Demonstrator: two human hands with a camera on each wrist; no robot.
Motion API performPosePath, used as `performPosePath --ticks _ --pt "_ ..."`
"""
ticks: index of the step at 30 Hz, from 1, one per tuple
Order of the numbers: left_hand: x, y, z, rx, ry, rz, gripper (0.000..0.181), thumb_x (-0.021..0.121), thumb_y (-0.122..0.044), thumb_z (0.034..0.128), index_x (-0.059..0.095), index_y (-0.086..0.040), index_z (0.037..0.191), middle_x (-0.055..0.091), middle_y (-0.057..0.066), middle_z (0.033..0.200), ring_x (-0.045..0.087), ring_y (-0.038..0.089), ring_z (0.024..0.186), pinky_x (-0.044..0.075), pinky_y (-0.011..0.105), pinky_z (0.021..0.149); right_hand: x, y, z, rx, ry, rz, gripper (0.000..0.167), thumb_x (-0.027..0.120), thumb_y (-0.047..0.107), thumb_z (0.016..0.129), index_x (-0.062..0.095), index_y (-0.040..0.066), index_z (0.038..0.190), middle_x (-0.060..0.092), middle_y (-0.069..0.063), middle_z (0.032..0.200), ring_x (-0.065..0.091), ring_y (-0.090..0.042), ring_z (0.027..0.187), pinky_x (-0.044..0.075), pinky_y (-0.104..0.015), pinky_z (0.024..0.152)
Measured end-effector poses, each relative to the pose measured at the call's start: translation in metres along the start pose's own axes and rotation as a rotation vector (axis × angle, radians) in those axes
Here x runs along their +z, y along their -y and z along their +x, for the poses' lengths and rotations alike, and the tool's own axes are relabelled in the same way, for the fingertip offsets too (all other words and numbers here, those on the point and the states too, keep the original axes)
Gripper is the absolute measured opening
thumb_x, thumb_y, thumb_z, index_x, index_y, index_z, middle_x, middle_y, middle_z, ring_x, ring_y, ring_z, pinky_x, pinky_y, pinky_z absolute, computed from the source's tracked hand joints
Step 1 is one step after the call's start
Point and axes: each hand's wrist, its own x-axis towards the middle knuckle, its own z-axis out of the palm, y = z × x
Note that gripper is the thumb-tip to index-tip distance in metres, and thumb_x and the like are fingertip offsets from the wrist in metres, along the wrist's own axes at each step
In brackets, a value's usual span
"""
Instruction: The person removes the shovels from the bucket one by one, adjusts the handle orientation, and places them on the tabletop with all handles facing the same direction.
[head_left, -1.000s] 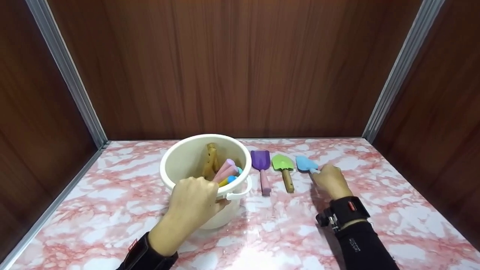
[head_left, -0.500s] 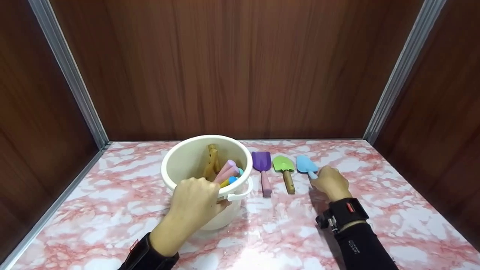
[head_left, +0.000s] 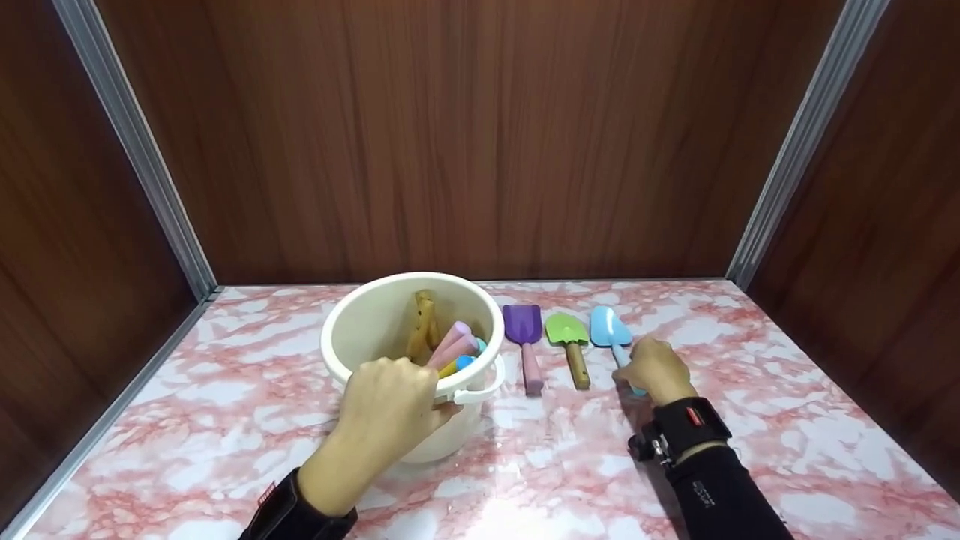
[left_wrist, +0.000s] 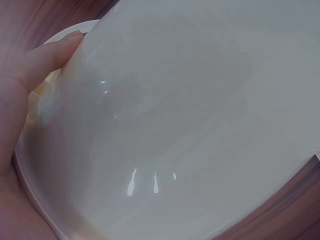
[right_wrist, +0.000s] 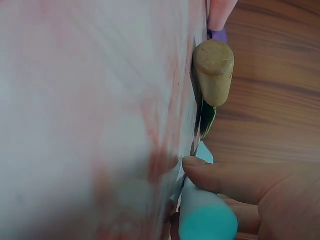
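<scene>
A cream bucket [head_left: 442,429] stands left of centre in the head view; my left hand [head_left: 390,405] grips its near rim. In the left wrist view the left thumb lies along the bucket wall [left_wrist: 170,115]. Inside the bucket are pink handles [head_left: 454,348], a blue-and-yellow piece and a brown, stick-like item [head_left: 421,330]. On the right, my right hand [head_left: 657,370] pinches the handle of a light-blue shovel [head_left: 609,328], which lies with its blade pointing away. The right wrist view shows thumb and fingers around that handle [right_wrist: 207,220], near its turquoise end.
Left of the blue shovel lie a green shovel [head_left: 566,328] with a wooden handle and a purple shovel [head_left: 523,324] with a pink handle, side by side. The marbled table [head_left: 187,420] has brown wood-grain panels [head_left: 465,150] at its back and sides.
My right hand has shifted slightly nearer and left, and the blue shovel has turned straighter, with more of its handle showing. My left hand has stayed on the rim.
</scene>
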Motion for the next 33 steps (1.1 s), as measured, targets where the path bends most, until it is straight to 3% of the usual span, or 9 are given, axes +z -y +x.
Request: performPosePath --ticks 6,12,17,27,33 --pt "-0.001 0.001 0.0 -0.003 -0.005 0.009 0.049 0.098 -0.048 0.0679 0.065 -0.013 0.061 0.051 0.002 0.049 0.051 0.021 0.041 0.04 0.037 0.039 -0.01 0.003 -0.001 0.008 0.056 0.033 0.029 0.084 0.022 0.082 0.064 0.002 0.08 0.062 -0.009 0.081 0.06 -0.024 0.072 0.046 -0.036 0.061" --pt "0.001 0.001 0.0 0.008 -0.012 0.009 0.049 0.098 -0.049 0.0679 0.066 -0.013 0.061 0.052 0.001 0.049 0.05 0.02 0.041 0.04 0.036 0.039 -0.024 0.003 -0.004 0.045 0.176 0.016 0.028 0.084 0.022 0.082 0.067 0.001 0.075 0.064 -0.007 0.073 0.065 -0.019 0.065 0.052 -0.03 0.059" --pt "0.0 0.0 0.0 0.005 -0.005 0.006 0.049 0.098 -0.05 0.0678 0.067 -0.013 0.063 0.053 0.002 0.049 0.048 0.019 0.041 0.039 0.035 0.038 -0.025 0.003 -0.003 0.077 0.245 0.068 0.023 0.081 0.015 0.083 0.067 -0.002 0.08 0.067 -0.01 0.076 0.073 -0.022 0.061 0.06 -0.034 0.059" --pt "0.001 0.001 0.0 0.013 -0.008 0.016 0.049 0.097 -0.05 0.069 0.067 -0.013 0.063 0.052 0.001 0.049 0.049 0.019 0.041 0.039 0.035 0.039 -0.017 0.001 -0.002 -0.008 0.135 0.066 0.018 0.079 0.013 0.08 0.066 0.0 0.078 0.064 -0.007 0.075 0.065 -0.018 0.063 0.054 -0.029 0.059" --pt "0.0 0.001 -0.001 0.012 -0.004 0.021 0.049 0.098 -0.051 0.0683 0.068 -0.013 0.063 0.053 0.002 0.05 0.05 0.02 0.041 0.039 0.036 0.039 -0.015 0.003 -0.002 -0.005 0.139 0.108 0.022 0.078 0.014 0.083 0.065 -0.003 0.085 0.064 -0.011 0.083 0.064 -0.02 0.068 0.054 -0.03 0.06"
